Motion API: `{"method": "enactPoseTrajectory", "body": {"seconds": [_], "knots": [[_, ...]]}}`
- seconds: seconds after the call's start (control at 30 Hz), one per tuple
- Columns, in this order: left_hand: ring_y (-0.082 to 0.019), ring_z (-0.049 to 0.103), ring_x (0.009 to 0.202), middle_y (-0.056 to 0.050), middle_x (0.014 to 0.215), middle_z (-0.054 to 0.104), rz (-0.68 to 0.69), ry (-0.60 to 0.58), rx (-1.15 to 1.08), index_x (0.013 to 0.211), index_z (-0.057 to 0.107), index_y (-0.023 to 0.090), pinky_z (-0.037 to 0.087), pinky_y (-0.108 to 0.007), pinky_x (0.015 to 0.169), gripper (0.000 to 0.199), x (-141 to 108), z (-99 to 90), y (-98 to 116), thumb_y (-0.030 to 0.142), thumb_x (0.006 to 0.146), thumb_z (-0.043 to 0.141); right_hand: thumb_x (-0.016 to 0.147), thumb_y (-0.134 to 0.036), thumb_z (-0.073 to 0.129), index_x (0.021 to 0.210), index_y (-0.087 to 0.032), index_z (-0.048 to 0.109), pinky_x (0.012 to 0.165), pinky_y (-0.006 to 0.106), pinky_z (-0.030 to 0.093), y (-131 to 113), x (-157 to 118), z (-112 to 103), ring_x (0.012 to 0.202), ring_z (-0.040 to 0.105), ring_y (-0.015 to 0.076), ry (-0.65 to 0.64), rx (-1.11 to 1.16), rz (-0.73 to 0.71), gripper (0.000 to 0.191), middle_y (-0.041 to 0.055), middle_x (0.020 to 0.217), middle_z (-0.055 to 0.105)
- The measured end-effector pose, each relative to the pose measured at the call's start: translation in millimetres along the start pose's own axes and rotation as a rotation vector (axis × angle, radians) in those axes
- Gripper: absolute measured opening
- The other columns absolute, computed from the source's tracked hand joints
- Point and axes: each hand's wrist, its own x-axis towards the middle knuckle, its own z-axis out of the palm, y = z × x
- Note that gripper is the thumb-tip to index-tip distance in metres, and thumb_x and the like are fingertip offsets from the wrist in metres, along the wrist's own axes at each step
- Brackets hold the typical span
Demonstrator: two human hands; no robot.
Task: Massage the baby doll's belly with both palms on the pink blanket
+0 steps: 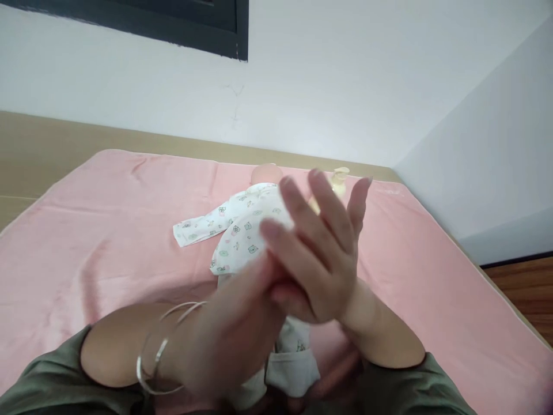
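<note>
My left hand (235,323), blurred and with two thin silver bangles (155,357) at its wrist, presses against my right hand (319,253). The left fingers are mostly hidden behind the right hand. On my right hand the fingers are stretched out and spread, with nothing visible in them. Both hands are above a baby-sized figure, doll or baby I cannot tell, lying on a pink mat. Its head (264,173) points away from me. It wears a white printed top (242,230) with one sleeve out to the left; white legwear (294,372) shows below my hands.
A pale yellow pump bottle (339,180), partly covered by my right fingers, stands near the far edge of the pink mat (142,202). Behind the mat runs a pale wood surface (52,135) up to a white wall (324,80). A dark frame (194,23) is set in the wall.
</note>
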Motion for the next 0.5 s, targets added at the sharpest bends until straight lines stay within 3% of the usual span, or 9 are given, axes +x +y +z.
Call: {"method": "enactPoseTrajectory", "body": {"seconds": [0.07, 0.1, 0.17, 0.23, 0.33, 0.4, 0.5], "knots": [[-0.032, 0.047, 0.147, 0.000, 0.140, 0.066, -0.119, -0.125, -0.133, 0.121, 0.072, 0.030, 0.054, -0.051, 0.113, 0.048, 10, -12.2, 15, 0.060, 0.099, 0.041, 0.106, -0.045, 0.019, 0.144, -0.022, 0.050, 0.130, 0.058, 0.018, 21, 5, 11, 0.159, 0.024, 0.0286, 0.042, -0.008, 0.011, 0.054, 0.0081, 0.157, 0.047], [-0.032, 0.049, 0.145, -0.002, 0.139, 0.067, -0.094, -0.126, -0.164, 0.118, 0.073, 0.027, 0.053, -0.051, 0.113, 0.049, 18, -19.7, 17, 0.058, 0.100, 0.039, 0.106, -0.044, 0.022, 0.147, -0.021, 0.047, 0.127, 0.059, 0.028, 30, 4, 18, 0.157, 0.027, 0.0301, -0.009, 0.029, 0.062, 0.053, 0.0099, 0.157, 0.047], [-0.028, 0.054, 0.142, -0.001, 0.135, 0.069, 0.030, -0.064, -0.195, 0.114, 0.074, 0.027, 0.047, -0.050, 0.119, 0.041, 38, -37.8, 8, 0.046, 0.101, 0.040, 0.105, -0.041, 0.030, 0.152, -0.022, 0.042, 0.116, 0.055, 0.045, 45, -1, 35, 0.147, 0.046, 0.0299, -0.133, 0.127, 0.195, 0.052, 0.0116, 0.149, 0.055], [-0.028, 0.064, 0.130, -0.001, 0.127, 0.073, 0.123, 0.095, -0.095, 0.099, 0.075, 0.025, 0.047, -0.052, 0.117, 0.028, 62, -59.4, -17, 0.032, 0.094, 0.049, 0.104, -0.036, 0.036, 0.147, -0.018, 0.050, 0.105, 0.051, 0.054, 55, -10, 55, 0.126, 0.063, 0.0289, -0.274, 0.167, 0.351, 0.048, 0.0127, 0.130, 0.069], [-0.025, 0.071, 0.108, -0.005, 0.096, 0.077, 0.161, 0.367, 0.307, 0.083, 0.071, 0.019, 0.054, -0.046, 0.106, 0.013, 95, -92.7, -66, 0.026, 0.082, 0.059, 0.100, -0.028, 0.041, 0.131, -0.014, 0.064, 0.105, 0.050, 0.053, 55, -26, 87, 0.120, 0.065, 0.0294, -0.402, 0.181, 0.433, 0.041, 0.0145, 0.125, 0.071], [-0.024, 0.071, 0.100, -0.005, 0.093, 0.076, 0.105, 0.447, 0.525, 0.084, 0.071, 0.018, 0.056, -0.044, 0.101, 0.015, 110, -110.7, -93, 0.021, 0.077, 0.058, 0.096, -0.022, 0.042, 0.131, -0.011, 0.064, 0.114, 0.050, 0.047, 49, -35, 107, 0.133, 0.057, 0.0290, -0.448, 0.227, 0.357, 0.043, 0.0165, 0.139, 0.064], [-0.023, 0.068, 0.107, -0.007, 0.106, 0.076, 0.164, 0.429, 0.752, 0.099, 0.072, 0.018, 0.053, -0.043, 0.104, 0.027, 118, -127.8, -116, 0.021, 0.084, 0.049, 0.094, -0.016, 0.042, 0.138, -0.008, 0.060, 0.125, 0.052, 0.033, 45, -43, 127, 0.146, 0.045, 0.0273, -0.509, 0.278, 0.294, 0.048, 0.0173, 0.151, 0.054]]}}
